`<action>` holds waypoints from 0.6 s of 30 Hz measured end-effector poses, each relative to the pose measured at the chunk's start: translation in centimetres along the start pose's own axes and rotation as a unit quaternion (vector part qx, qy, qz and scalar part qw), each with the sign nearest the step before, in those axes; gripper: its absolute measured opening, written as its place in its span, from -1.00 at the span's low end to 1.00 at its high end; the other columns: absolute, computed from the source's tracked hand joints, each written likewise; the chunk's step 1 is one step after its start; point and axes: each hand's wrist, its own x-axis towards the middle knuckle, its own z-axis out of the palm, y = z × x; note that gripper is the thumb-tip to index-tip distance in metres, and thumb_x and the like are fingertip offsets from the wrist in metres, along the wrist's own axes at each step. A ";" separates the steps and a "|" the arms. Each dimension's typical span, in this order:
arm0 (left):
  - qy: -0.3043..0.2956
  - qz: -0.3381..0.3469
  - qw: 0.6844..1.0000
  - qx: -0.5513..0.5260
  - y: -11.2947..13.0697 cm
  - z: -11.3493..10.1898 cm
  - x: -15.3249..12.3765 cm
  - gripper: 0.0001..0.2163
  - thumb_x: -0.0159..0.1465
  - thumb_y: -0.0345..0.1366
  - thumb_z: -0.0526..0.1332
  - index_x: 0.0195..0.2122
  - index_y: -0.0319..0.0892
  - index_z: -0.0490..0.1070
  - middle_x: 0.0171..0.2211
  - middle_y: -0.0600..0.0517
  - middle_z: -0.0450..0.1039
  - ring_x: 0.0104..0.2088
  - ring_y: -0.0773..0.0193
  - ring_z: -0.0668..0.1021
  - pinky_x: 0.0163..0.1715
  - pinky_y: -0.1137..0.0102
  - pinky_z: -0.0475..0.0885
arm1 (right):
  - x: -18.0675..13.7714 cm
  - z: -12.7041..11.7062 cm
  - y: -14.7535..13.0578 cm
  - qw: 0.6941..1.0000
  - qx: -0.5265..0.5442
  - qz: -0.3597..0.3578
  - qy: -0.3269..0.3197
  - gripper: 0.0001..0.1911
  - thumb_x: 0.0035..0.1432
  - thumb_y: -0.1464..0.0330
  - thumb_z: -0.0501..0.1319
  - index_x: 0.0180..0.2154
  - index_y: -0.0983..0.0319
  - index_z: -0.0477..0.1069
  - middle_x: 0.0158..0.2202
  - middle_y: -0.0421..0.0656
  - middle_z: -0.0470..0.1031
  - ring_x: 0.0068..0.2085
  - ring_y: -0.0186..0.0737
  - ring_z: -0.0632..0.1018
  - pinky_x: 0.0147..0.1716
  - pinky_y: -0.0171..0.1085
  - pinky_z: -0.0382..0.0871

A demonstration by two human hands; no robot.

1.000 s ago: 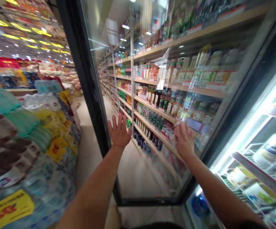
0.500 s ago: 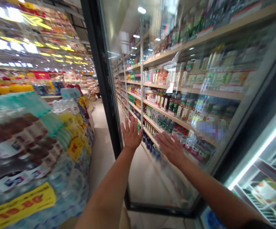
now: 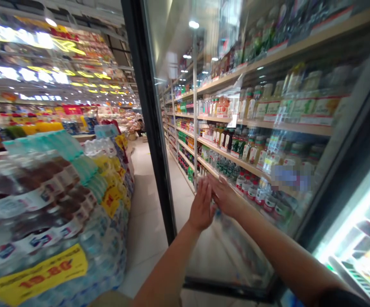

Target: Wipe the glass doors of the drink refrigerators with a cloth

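My left hand point(image 3: 202, 205) is raised before a black-framed glass door point(image 3: 150, 128), its fingers stretched out and close together. Beside it, my right hand point(image 3: 225, 197) has its fingers extended toward the left hand's fingertips. Their fingers overlap in view; I cannot tell whether they touch each other or the glass. Neither hand shows anything held. Through the pane appear shelves of bottled drinks point(image 3: 252, 149). The door stands swung out from a lit cooler point(image 3: 364, 260) at the right.
Shrink-wrapped bottle packs point(image 3: 37, 200) are stacked at the left, with a yellow price sign point(image 3: 37, 275) in front. Between stack and door runs a tiled aisle point(image 3: 143, 183). Farther down it, a person point(image 3: 141, 127) sits near the displays.
My left hand has moved right, from apart to beside my right hand, its fingers drawing together. The right hand has shifted slightly. The view has shifted a little to the left.
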 end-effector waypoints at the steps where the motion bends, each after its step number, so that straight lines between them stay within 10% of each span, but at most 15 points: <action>1: -0.004 -0.018 1.000 0.004 0.2 0.2 -0.2 -0.37 0.45 -0.12 -0.14 0.42 -0.36 -0.30 0.41 -0.36 -0.15 0.42 -0.05 -0.08 0.31 -0.01 0.23 | -0.1 -0.8 0.7 1.000 0.017 0.011 0.012 -0.19 0.32 0.38 0.07 0.44 0.25 -0.33 0.36 0.03 0.19 0.33 -0.17 0.29 0.26 -0.09 0.23; 9: 0.062 -0.034 0.994 0.083 1.0 0.6 1.2 -0.50 0.35 -0.39 0.12 0.30 -0.27 0.08 0.34 -0.30 0.12 0.39 -0.03 0.09 0.29 -0.09 0.26 | -1.8 -2.5 3.9 0.983 -0.164 -0.012 0.079 -0.36 0.35 0.34 0.14 0.39 0.13 0.01 0.29 -0.05 0.33 0.35 -0.14 0.24 0.37 -0.05 -0.12; 15: 0.126 -0.054 0.979 0.149 -4.5 -3.0 7.1 -0.55 0.37 -0.47 0.05 0.29 -0.14 0.20 0.43 -0.16 -0.15 0.43 -0.03 -0.12 0.35 -0.08 0.14 | -2.2 -1.7 3.4 0.975 -0.205 -0.021 0.086 -0.38 0.33 0.34 0.14 0.37 0.15 0.08 0.29 -0.06 0.32 0.36 -0.11 0.24 0.38 -0.06 -0.19; 18: 0.159 -0.105 0.964 0.183 -6.8 -4.2 7.3 -0.64 0.40 -0.38 0.05 0.20 -0.12 0.36 0.34 -0.19 0.13 0.41 -0.05 0.04 0.34 -0.09 0.15 | -2.4 -1.8 3.4 0.972 -0.217 -0.028 0.089 -0.36 0.33 0.33 0.14 0.38 0.19 0.06 0.30 -0.05 0.30 0.36 -0.10 0.23 0.38 -0.05 -0.20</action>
